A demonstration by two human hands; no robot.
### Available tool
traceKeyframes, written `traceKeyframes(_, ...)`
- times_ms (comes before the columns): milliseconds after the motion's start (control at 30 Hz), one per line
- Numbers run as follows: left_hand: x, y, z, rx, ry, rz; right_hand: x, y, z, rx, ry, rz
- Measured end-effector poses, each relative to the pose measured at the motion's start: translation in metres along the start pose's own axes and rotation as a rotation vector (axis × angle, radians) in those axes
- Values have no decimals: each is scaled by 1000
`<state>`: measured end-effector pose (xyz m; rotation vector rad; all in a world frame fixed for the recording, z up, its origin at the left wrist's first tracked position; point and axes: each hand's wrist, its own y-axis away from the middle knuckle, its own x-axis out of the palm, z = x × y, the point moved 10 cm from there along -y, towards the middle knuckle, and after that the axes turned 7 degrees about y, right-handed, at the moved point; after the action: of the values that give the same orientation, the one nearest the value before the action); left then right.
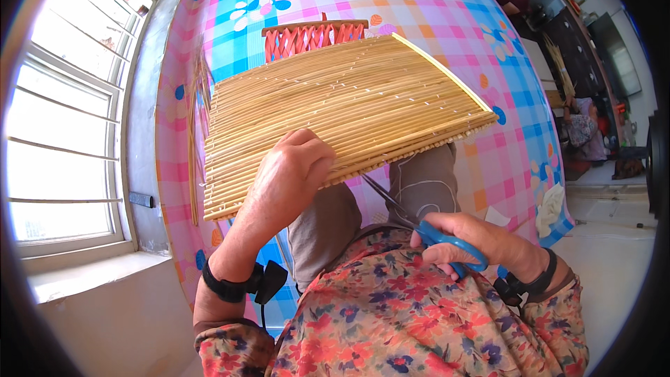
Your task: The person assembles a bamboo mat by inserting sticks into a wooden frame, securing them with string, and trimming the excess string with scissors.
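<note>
A mat of thin yellow-brown stalks, stitched across with pale thread, slants over my knees. My left hand is closed at its near edge, with the fingers curled and the fingertips partly hidden. Down by my lap, my right hand grips scissors with blue handles. Their dark blades point up and left, toward the mat's near edge. A loose white thread loops over my right knee, close to the blades. Whether the blades are parted is hard to tell.
Past the mat's far edge stands a red woven piece with a brown bar. Loose stalks lie left on the checked cloth. A barred window is at left. Two people are at the far right.
</note>
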<state>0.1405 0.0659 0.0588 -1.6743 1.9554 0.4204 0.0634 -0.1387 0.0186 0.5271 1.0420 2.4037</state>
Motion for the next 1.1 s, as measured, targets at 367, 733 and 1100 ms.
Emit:
traceKeyframes(367,7,-6,13,-131,138,62,-6,-6,-2,-126,-125,-4)
traceKeyframes(733,12,-6,17,-190,139,83,-8,-13,-4,-90,-85,-27)
traceKeyframes(1100,12,-5,20,-212,206,87,-5,-16,2,-114,-45,-16)
